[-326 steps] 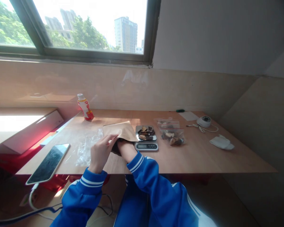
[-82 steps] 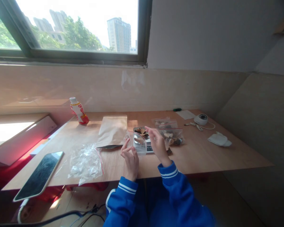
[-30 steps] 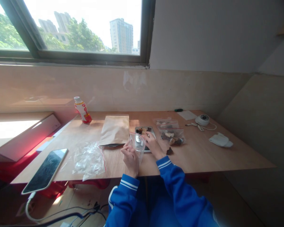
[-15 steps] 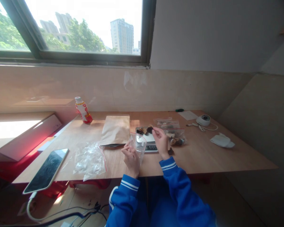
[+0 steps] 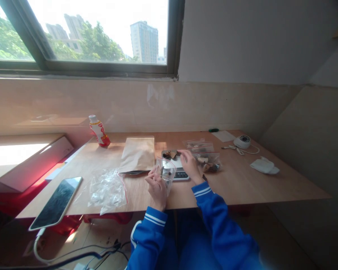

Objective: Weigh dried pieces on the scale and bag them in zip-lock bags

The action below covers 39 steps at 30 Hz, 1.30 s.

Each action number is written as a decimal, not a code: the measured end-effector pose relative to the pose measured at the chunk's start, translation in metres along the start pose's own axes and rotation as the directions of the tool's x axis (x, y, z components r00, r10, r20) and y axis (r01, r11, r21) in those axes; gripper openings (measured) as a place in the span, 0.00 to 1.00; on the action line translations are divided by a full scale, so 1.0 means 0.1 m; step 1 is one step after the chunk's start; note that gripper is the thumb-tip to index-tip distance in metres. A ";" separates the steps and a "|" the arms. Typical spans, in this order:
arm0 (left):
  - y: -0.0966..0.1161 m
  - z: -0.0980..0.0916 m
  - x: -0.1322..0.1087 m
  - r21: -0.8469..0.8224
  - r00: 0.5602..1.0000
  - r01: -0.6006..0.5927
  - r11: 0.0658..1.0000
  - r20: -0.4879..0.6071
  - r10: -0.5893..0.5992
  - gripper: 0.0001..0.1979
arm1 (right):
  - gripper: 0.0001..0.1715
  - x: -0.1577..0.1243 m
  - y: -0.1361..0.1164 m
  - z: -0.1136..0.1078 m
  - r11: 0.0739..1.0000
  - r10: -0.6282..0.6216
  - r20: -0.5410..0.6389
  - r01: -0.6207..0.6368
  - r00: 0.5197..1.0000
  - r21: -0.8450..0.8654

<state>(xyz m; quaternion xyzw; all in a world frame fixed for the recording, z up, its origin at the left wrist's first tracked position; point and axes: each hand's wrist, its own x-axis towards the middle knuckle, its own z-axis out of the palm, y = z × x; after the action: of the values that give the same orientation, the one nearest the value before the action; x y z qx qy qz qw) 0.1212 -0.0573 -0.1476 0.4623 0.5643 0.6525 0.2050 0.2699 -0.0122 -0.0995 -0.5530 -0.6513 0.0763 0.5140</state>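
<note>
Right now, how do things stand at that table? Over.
Left hand holding clear bag. Dried pieces lying on scale. Right hand at the scale, grip unclear. Loose dark piece close by that wrist, possibly in the way.

Markings (image 5: 181, 174) on the scale (image 5: 177, 164) are too small to read.

I wear the camera on my head, so it looks from above my lap (image 5: 190, 232), forward and down over the desk (image 5: 242, 187). It takes in the desk's near edge from left corner to right corner, and a patch of floor (image 5: 94, 236) below. My left hand (image 5: 157, 189) and right hand (image 5: 190, 165) sit nearer than the far edge; past that, the view faces the wall (image 5: 228, 105), with the window (image 5: 107, 37) high left.
</note>
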 end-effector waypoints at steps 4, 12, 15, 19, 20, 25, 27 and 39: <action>0.00 0.01 0.00 -0.061 1.000 0.014 0.998 0.020 -0.013 0.07 | 0.23 0.16 0.40 0.14 0.977 0.016 0.138 0.014 0.990 -0.214; -0.03 0.00 0.00 -0.082 1.000 0.016 0.997 0.007 -0.015 0.09 | 0.09 0.20 0.44 0.24 0.916 0.057 0.236 0.043 0.970 -0.399; -0.04 0.01 0.00 -0.103 1.000 0.014 0.995 0.009 -0.014 0.08 | 0.07 0.17 0.44 0.19 0.903 0.081 0.208 0.017 0.975 -0.430; -0.04 0.01 -0.01 -0.077 1.000 0.007 0.997 0.012 -0.006 0.05 | 0.06 0.12 0.45 0.12 0.899 0.087 0.192 0.006 0.978 -0.438; -0.04 0.01 -0.01 -0.069 1.000 0.008 0.998 0.012 -0.007 0.05 | 0.05 0.11 0.45 0.11 0.899 0.087 0.187 0.004 0.978 -0.438; -0.05 0.00 -0.01 -0.068 0.999 0.028 0.997 0.020 -0.027 0.05 | 0.07 0.06 0.42 0.11 0.899 0.094 0.147 -0.021 0.985 -0.438; -0.05 0.00 -0.01 -0.076 1.000 0.025 0.997 0.015 -0.024 0.05 | 0.08 0.05 0.39 0.12 0.899 0.093 0.131 -0.027 0.987 -0.436; 0.00 0.00 0.00 -0.070 1.000 0.005 0.998 -0.014 -0.006 0.05 | 0.12 0.08 -0.44 -0.19 0.982 -0.102 0.063 0.111 0.993 -0.154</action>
<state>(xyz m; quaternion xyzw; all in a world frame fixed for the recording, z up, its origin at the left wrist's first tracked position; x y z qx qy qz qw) 0.1213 -0.0575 -0.1477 0.4486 0.5438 0.6747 0.2187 0.2575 -0.0314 -0.0564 -0.5538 -0.6978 0.0123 0.4542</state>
